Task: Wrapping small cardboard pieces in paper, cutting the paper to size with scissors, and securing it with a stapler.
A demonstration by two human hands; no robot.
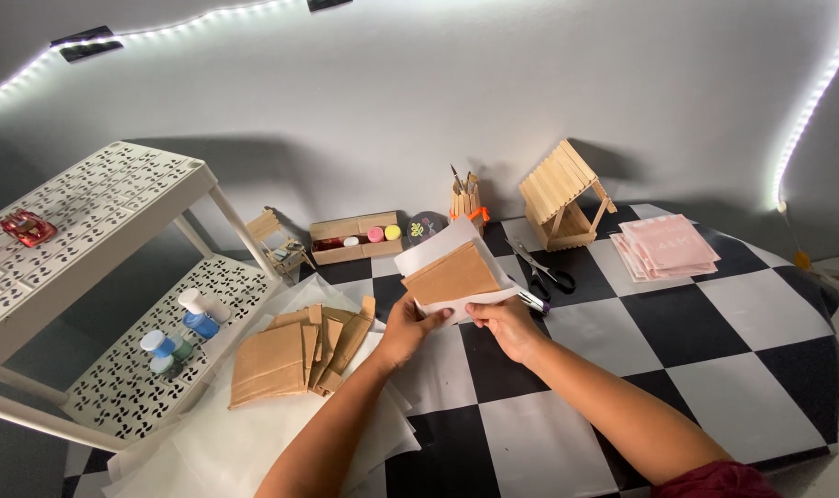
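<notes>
At twelve o'clock from our wrists, our left hand (pixel 406 325) and right hand (pixel 505 325) pinch a brown cardboard piece (pixel 451 274) backed by white paper (pixel 436 245), lifted clear of the checkered mat (pixel 678 323) so both sheets align; cardboard offcuts (pixel 295 355) lie at nine o'clock.

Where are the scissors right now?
Head view: the scissors lie on the checkered table, just right of the held cardboard, in front of the stick house.

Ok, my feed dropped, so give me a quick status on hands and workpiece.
Left hand and right hand both grip the brown cardboard piece backed by white paper, raised above the checkered table. Black-handled scissors lie just behind.
</notes>
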